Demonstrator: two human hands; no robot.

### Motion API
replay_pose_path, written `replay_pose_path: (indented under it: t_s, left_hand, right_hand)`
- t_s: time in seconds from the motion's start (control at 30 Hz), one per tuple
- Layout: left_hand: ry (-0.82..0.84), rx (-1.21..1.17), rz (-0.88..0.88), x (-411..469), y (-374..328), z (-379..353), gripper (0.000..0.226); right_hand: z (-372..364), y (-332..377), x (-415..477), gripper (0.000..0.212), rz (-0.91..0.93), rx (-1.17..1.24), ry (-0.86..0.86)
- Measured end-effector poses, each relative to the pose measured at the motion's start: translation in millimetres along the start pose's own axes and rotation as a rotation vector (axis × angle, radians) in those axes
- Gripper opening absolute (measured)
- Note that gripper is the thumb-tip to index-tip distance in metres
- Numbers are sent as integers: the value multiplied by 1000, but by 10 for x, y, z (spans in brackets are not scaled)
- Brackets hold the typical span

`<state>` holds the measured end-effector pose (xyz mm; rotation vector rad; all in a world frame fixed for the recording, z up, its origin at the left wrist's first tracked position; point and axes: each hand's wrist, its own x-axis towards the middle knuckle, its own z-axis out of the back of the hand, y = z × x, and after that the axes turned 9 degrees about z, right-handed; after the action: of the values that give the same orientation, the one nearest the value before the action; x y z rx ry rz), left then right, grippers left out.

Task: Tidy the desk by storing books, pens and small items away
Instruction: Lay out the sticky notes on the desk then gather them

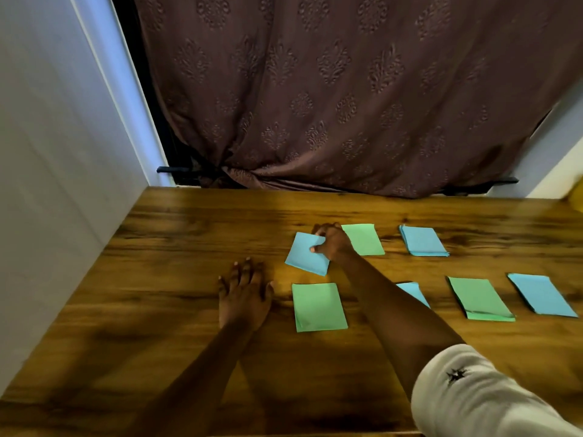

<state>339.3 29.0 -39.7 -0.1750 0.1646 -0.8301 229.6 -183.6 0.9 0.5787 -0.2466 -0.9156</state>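
Several blue and green paper sheets lie on the wooden desk (176, 310). My right hand (331, 242) pinches a blue sheet (306, 253) by its right edge, tilted, near the desk's middle. Just right of that hand lies a green sheet (366, 239). My left hand (244, 294) rests flat on the wood with fingers spread, holding nothing, left of another green sheet (318, 307). My right forearm partly covers a small blue sheet (415, 293).
A blue stack (422, 241) lies at the back right. A green stack (479, 299) and a blue sheet (541, 294) lie at the right. A brown curtain (331, 99) hangs behind the desk. A white wall (56, 152) borders the left side.
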Motion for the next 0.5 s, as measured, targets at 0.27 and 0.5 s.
replay_pose_path:
  t_s: [0.27, 0.5]
  left_hand:
    - [146, -1055, 154, 60, -464, 583, 60]
    - [246, -1283, 165, -111, -1003, 651, 19]
  right_hand:
    - [539, 190, -550, 8, 201, 496, 43]
    - [873, 101, -642, 17, 312, 637, 208]
